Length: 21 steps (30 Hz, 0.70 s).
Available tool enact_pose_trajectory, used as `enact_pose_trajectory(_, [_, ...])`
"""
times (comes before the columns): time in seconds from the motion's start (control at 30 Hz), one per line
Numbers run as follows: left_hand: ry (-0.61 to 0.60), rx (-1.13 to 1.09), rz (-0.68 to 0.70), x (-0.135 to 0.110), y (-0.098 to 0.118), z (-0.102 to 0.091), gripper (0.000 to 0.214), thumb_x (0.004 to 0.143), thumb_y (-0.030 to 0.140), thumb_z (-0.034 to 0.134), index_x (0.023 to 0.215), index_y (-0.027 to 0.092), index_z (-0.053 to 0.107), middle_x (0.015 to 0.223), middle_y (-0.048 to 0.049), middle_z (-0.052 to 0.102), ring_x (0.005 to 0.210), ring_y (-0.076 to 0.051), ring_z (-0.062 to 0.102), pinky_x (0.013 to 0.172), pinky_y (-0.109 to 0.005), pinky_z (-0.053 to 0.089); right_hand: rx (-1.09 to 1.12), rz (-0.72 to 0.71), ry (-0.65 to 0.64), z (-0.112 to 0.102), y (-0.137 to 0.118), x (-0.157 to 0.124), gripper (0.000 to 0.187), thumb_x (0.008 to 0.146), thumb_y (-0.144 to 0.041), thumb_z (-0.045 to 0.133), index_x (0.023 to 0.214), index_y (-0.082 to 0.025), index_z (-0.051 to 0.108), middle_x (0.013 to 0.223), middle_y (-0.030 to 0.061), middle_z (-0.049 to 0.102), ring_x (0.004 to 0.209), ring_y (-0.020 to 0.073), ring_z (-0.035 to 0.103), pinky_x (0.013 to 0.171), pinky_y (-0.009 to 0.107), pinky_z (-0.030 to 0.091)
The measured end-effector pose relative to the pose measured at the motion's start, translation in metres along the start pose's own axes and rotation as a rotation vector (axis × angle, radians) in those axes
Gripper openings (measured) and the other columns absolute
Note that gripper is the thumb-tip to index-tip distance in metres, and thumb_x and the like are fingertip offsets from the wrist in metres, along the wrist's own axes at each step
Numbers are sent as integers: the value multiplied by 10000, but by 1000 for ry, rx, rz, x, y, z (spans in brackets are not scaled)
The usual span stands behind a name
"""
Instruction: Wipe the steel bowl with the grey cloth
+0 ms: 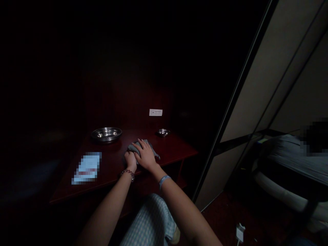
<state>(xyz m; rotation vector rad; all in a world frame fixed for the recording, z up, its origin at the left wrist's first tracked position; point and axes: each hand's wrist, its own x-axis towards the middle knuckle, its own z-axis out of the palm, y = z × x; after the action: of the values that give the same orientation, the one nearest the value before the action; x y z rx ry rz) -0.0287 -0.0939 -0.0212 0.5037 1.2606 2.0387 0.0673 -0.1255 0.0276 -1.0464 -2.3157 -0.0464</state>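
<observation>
Blurred leaflet: a pale paper sheet (87, 168) lies flat near the front left of the dark red wooden desk (169, 147); its print is pixelated.

Steel bowl: a shallow bowl (106, 134) sits toward the back of the desk.

Left hand: the left hand (130, 161), with a beaded bracelet (128, 173) at the wrist, is curled closed and seems to bunch the cloth's near edge, though the fingertips are hidden.

Grey cloth: the soft, light, crumpled grey cloth (140, 147) lies mid-desk under both hands. It should handle limply, and a pinch at any loose fold would lift it.

Right hand: the right hand (146, 155), with a blue wristband (164, 181), lies spread and pressed flat on the cloth, not pinching.

Small metal dish: a small dish (163, 132) sits back right, below a white wall socket panel (155, 112).

Mirrored door: a tall sliding door (230, 102) stands beyond the desk's right end.
</observation>
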Motion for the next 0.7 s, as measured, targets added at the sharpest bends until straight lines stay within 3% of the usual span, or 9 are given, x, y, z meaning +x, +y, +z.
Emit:
enact_pose_trajectory(0.2, [-3,2,24,-3,3,0,266,893,205,473,633,194,525,656,23,566,652,-134,528,718,-275,449,39,22,-4,0,5,17,439,1016,-385,608,1426,-231,620,1564,113,515,1505,266,386,1267,463,287])
enact_pose_trajectory(0.43, [8,69,49,-11,12,2,366,989,349,450,694,184,591,728,-19,625,720,-167,589,795,-317,483,58,154,-81,-4,10,35,511,1027,-522,564,1455,-244,588,1547,99,545,1480,264,418,1267,449,261])
enact_pose_trajectory(0.7, [46,179,45,-14,17,3,435,998,339,408,594,212,510,588,-20,553,564,-154,501,582,-289,422,77,281,-121,-8,20,42,528,1053,-545,473,1484,-254,559,1514,95,591,1424,258,494,1228,417,325])
